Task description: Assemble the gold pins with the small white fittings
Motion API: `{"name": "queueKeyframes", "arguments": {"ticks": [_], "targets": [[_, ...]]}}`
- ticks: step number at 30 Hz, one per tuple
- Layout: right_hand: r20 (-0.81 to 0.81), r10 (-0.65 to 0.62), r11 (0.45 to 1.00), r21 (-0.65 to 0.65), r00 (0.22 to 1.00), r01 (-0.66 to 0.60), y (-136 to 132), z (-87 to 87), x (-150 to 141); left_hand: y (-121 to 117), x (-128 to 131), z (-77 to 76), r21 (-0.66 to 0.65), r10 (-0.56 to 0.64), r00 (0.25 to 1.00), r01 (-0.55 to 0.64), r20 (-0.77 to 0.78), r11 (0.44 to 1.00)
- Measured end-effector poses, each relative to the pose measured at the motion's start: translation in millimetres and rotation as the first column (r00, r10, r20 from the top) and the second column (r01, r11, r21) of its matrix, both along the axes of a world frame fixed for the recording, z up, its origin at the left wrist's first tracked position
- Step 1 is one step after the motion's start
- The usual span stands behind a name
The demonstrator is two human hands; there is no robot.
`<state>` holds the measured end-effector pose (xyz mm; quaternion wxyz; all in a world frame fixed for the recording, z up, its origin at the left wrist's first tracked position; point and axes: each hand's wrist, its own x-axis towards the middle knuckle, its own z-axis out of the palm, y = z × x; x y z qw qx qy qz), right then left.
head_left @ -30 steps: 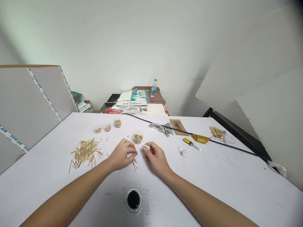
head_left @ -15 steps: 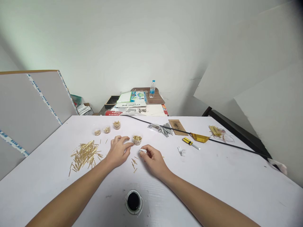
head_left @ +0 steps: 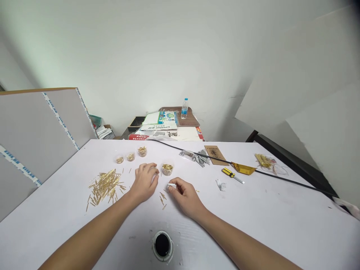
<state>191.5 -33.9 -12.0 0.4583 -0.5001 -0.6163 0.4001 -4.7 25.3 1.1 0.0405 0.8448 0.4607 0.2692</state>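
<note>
My right hand (head_left: pixel 187 197) pinches a small white piece (head_left: pixel 171 185), perhaps folded paper or a clip; its exact kind is unclear. My left hand (head_left: pixel 144 182) rests on the table with bent fingers, thumb and index apart, and no held object shows. Just beyond the hands stands a clear cup (head_left: pixel 167 170) filled with short gold pins. Several loose gold pins (head_left: pixel 162 198) lie between my hands. To the left of my left hand spreads a big pile of longer gold pins (head_left: pixel 105 185).
Small cups (head_left: pixel 131 157) of pins stand at back left. Right of centre lie a yellow-black screwdriver (head_left: pixel 229 173), scrap paper (head_left: pixel 221 185), grey pieces (head_left: pixel 201 159), brown card (head_left: pixel 216 155) and a gold-wrapped black cable (head_left: pixel 244 169). A dark round hole (head_left: pixel 162 245) sits in front.
The whole view has shifted slightly, so the table's things appear a little further right and down. Both hands hold nearly the same places, the right still pinching the white piece.
</note>
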Motion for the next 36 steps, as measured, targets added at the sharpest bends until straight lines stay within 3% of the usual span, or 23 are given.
{"name": "queueKeyframes", "arguments": {"ticks": [4, 7, 9, 12, 16, 22, 24, 27, 30, 33, 36], "targets": [[-0.008, -0.011, 1.000, 0.023, 1.000, 0.011, -1, -2.1, 0, 17, 11, 29.6, 0.031, -0.014, 0.984, 0.009, 0.177, 0.999], [-0.036, -0.012, 1.000, 0.024, 0.999, 0.013, -1, -5.6, 0, 37, 30, 54.9, -0.029, -0.119, 0.992, 0.118, -0.034, 0.993], [-0.043, 0.003, 1.000, 0.017, 0.999, -0.002, -1, -7.2, 0, 51, 45, 65.1, -0.145, -0.136, 0.962, 0.104, -0.237, 0.984], [-0.014, 0.052, 0.998, 0.048, 0.999, -0.051, -1, -7.4, 0, 66, 65, 67.8, -0.210, -0.102, 0.928, 0.027, -0.358, 0.977], [0.002, 0.122, 0.991, 0.047, 0.993, -0.122, -3, -6.5, -1, 70, 76, 61.8, -0.203, -0.092, 0.922, 0.015, -0.375, 0.979], [-0.071, 0.120, 0.993, 0.002, 0.990, -0.120, -7, -5.7, -5, 61, 63, 69.5, -0.155, -0.107, 0.941, 0.059, -0.321, 0.986], [-0.117, 0.101, 0.995, -0.005, 0.988, -0.102, -7, -5.6, -6, 51, 53, 71.6, -0.099, -0.133, 0.972, 0.116, -0.192, 0.988], [-0.194, 0.068, 0.998, 0.004, 0.979, -0.069, -4, -6.8, -5, 29, 37, 61.8, -0.051, -0.165, 0.957, 0.182, 0.238, 0.982], [-0.157, 0.023, 1.000, 0.020, 0.987, -0.020, 2, -8.9, -3, 7, 23, 35.7, -0.222, -0.066, 0.829, 0.224, 0.555, 0.949], [-0.073, -0.076, 0.989, 0.119, 0.994, 0.084, 7, -10.6, -1, -7, 12, 7.8, -0.321, 0.005, 0.758, 0.271, 0.652, 0.908], [-0.110, -0.104, 0.990, 0.086, 0.988, 0.114, 9, -12.1, 0, -13, 7, -6.8, -0.311, -0.009, 0.790, 0.251, 0.613, 0.917]]}}
